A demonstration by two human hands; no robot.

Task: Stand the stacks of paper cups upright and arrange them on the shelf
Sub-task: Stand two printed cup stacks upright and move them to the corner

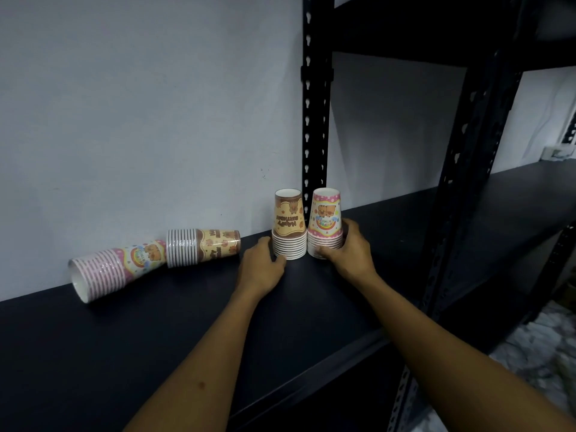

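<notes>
Two stacks are stood rim-down beside the post (pixel 314 120): the pink stack (pixel 325 224) is gripped at its base by the right hand (pixel 349 249); the left hand (pixel 260 265), fingers loosely spread, touches the brown stack (pixel 289 226). Two fallen stacks (pixel 156 260) lie left of the post, long axes along the wall, nearer the left hand.
</notes>
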